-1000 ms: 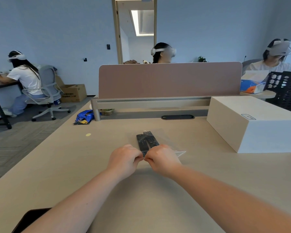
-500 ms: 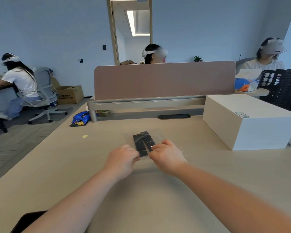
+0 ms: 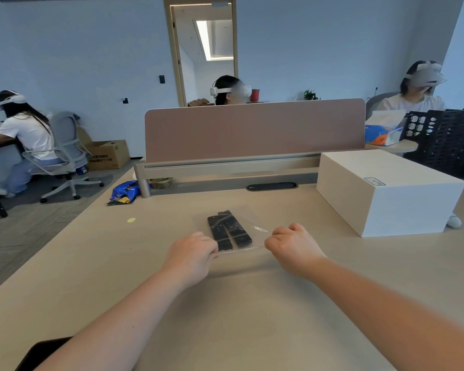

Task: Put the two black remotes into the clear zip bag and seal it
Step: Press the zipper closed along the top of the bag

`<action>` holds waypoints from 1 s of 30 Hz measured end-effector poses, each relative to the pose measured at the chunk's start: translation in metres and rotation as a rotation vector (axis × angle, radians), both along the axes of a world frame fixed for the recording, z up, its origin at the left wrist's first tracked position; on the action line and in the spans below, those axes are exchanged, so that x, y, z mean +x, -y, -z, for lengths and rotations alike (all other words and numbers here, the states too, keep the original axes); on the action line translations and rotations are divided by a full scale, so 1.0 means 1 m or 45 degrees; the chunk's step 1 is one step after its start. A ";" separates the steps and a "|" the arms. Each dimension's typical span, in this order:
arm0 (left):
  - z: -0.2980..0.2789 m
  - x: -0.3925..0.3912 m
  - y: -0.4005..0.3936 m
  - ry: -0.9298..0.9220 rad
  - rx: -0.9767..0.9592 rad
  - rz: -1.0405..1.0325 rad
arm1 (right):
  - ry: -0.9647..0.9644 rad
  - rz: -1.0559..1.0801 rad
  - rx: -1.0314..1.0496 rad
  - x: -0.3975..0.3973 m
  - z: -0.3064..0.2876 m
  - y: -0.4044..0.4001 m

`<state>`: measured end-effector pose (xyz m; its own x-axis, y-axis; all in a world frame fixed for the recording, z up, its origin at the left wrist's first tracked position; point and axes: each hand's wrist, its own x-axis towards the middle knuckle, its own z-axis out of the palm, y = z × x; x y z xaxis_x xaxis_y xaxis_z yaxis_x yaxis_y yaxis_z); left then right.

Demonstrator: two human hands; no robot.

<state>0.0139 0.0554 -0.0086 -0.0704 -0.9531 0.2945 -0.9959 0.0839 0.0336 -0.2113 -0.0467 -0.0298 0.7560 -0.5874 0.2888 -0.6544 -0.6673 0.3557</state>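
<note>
Two black remotes point(image 3: 228, 230) lie side by side inside the clear zip bag point(image 3: 255, 223), which rests flat on the beige desk point(image 3: 239, 303). My left hand point(image 3: 192, 257) pinches the bag's near edge at its left corner, fingers closed. My right hand point(image 3: 292, 247) pinches the same near edge at its right corner. The near edge of the bag is stretched between the two hands.
A white box point(image 3: 386, 191) stands to the right of the bag. A pink divider screen point(image 3: 255, 129) crosses the back of the desk. A blue snack packet point(image 3: 123, 191) lies at back left; a yellow dot point(image 3: 131, 220) marks the desk. Three people in headsets sit beyond.
My hands were together at the middle of the bag's near edge; they have slid apart along it, left hand to the left corner, right hand to the right corner.
</note>
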 end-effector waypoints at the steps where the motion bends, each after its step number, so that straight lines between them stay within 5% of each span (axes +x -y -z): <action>1: 0.000 0.000 -0.001 -0.002 -0.007 0.002 | -0.010 0.007 -0.006 -0.003 0.001 0.001; 15: -0.003 -0.002 -0.005 0.046 0.091 0.005 | -0.022 0.243 0.309 -0.020 -0.002 -0.001; 25: 0.009 0.002 -0.007 0.177 0.434 -0.039 | -0.054 0.183 0.488 -0.027 0.020 -0.004; 30: 0.004 0.016 -0.003 -0.205 0.468 -0.253 | 0.189 0.283 0.596 -0.036 0.002 0.002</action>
<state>0.0299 0.0582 -0.0127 0.1438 -0.9868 -0.0744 -0.9711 -0.1551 0.1811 -0.2468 -0.0490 -0.0315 0.5699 -0.8200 0.0524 -0.8183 -0.5722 -0.0539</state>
